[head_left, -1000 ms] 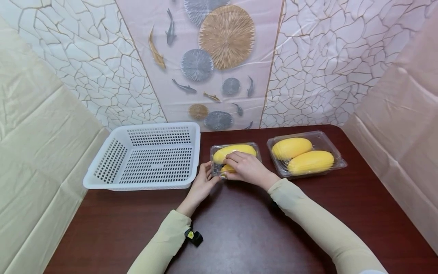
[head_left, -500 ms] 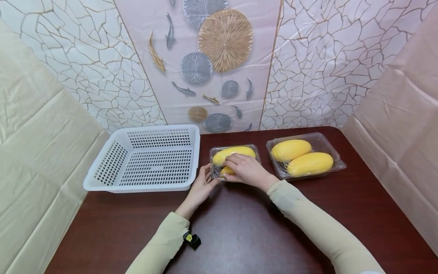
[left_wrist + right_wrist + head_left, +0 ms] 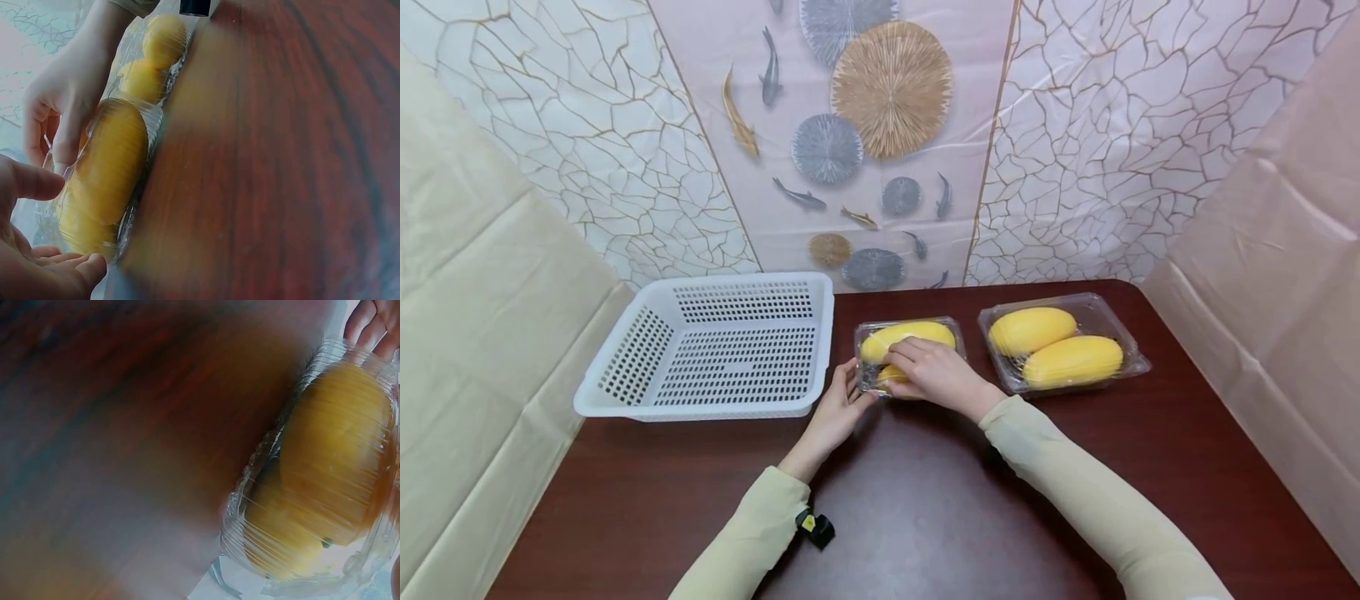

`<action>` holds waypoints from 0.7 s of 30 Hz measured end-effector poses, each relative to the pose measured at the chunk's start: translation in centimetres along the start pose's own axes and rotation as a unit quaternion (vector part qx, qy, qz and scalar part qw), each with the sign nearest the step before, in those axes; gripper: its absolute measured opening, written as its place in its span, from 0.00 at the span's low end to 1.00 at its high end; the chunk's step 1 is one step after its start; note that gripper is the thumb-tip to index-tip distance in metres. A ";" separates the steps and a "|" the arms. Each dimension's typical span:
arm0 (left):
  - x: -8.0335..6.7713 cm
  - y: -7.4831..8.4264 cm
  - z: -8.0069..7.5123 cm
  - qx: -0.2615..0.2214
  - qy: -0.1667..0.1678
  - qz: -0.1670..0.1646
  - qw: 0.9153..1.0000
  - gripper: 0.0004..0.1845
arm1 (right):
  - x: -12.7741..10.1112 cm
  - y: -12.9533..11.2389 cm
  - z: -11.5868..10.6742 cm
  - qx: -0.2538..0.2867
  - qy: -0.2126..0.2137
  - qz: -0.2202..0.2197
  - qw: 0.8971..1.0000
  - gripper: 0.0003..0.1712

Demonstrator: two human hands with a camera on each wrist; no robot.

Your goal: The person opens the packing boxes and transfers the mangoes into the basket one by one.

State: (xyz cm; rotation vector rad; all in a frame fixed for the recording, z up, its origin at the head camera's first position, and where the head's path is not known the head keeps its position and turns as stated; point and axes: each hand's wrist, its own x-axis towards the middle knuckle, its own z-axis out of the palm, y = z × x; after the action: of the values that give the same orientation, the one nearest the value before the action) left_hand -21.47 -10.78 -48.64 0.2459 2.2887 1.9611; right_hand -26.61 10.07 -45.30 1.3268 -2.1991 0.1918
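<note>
step: opening the small clear plastic clamshell box of yellow fruit (image 3: 908,353), centre frame on the dark red table (image 3: 925,517).
left hand (image 3: 835,408): fingers loosely spread, steadying the box's left end.
right hand (image 3: 934,373): curled over the lid, pressing down.
next: likely needs a pry at the lid edge.

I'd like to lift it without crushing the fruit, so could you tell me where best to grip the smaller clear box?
Probably by the two short ends of the smaller clear box, coming from left and right: its rim gives purchase there, while the lid over the yellow fruit looks thin.
</note>
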 end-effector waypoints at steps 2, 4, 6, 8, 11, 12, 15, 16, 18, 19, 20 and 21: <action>0.0 0.1 -0.2 0.008 0.001 0.004 1.000 0.39 | 0.3 0.0 0.0 -0.005 -0.002 -0.002 1.000 0.17; 0.0 0.2 -0.4 0.008 -0.003 0.007 1.000 0.40 | 0.4 -0.1 -0.1 -0.009 -0.001 -0.003 1.000 0.17; 0.0 0.2 -0.6 0.008 -0.005 0.006 1.000 0.40 | 0.5 -0.1 -0.2 -0.009 -0.003 -0.003 1.000 0.17; -0.1 0.2 -0.7 0.009 -0.008 0.005 1.000 0.40 | 0.5 -0.1 -0.2 -0.007 -0.008 -0.003 1.000 0.17; -0.1 0.2 -0.8 0.013 -0.010 -0.002 1.000 0.40 | 0.4 -0.1 -0.3 -0.002 -0.014 0.000 1.000 0.18; -0.1 0.2 -0.8 0.014 -0.010 -0.002 1.000 0.41 | 0.4 -0.1 -0.3 -0.001 -0.014 0.001 1.000 0.18; 0.0 0.3 -0.7 0.009 -0.007 -0.006 1.000 0.41 | 0.4 -0.1 -0.3 0.000 -0.007 0.001 1.000 0.18; 0.0 0.3 -0.6 0.007 -0.004 -0.006 1.000 0.42 | 0.4 -0.1 -0.2 -0.002 -0.004 0.000 1.000 0.18; 0.0 0.3 -0.5 0.006 0.002 -0.002 1.000 0.42 | 0.5 -0.2 -0.1 -0.005 0.001 -0.003 1.000 0.17; 0.0 0.3 -0.4 0.007 0.004 -0.001 1.000 0.42 | 0.5 -0.3 0.0 -0.008 0.003 -0.004 1.000 0.17; -0.1 0.3 -0.3 0.009 0.007 0.000 1.000 0.43 | 0.6 -0.3 0.0 -0.010 0.004 -0.004 1.000 0.16; -0.1 0.3 -0.3 0.014 0.011 0.000 1.000 0.42 | 0.6 -0.4 0.1 -0.012 0.004 -0.004 1.000 0.16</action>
State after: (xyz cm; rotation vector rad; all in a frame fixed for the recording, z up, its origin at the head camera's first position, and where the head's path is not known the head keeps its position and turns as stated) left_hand -21.42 -11.00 -48.32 0.2296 2.3309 1.9421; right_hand -26.54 9.41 -45.12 1.3176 -2.1824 0.1666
